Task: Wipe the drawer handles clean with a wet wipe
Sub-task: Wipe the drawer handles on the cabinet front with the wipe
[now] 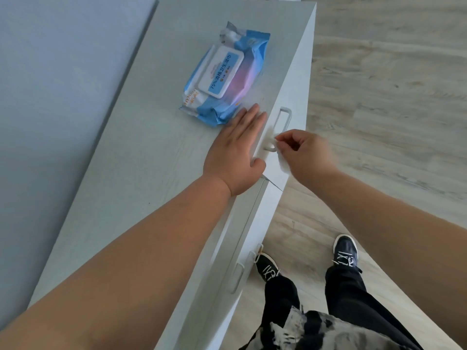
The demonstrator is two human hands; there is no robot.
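Two bare hands work at a pale grey wood-grain chest of drawers (141, 152) that stands against a plain blue-grey wall (50, 97).

The left hand (236, 151) lies flat on the top near its front edge, fingers straight and together, grasping nothing; its fingertips are just beside a blue and white soft pack of wet wipes (225, 77) with a white flip lid, which lies on the top. The right hand (307, 154), blurred, pinches a white wet wipe (282, 163) at the near end of the white loop-shaped top drawer handle (279, 128) on the front face. Lower white drawer handles (237, 276) show further down the front. Light grey-brown wood-plank flooring (379, 97) spreads to the right, where black laced shoes (345, 250) and black trousers stand.
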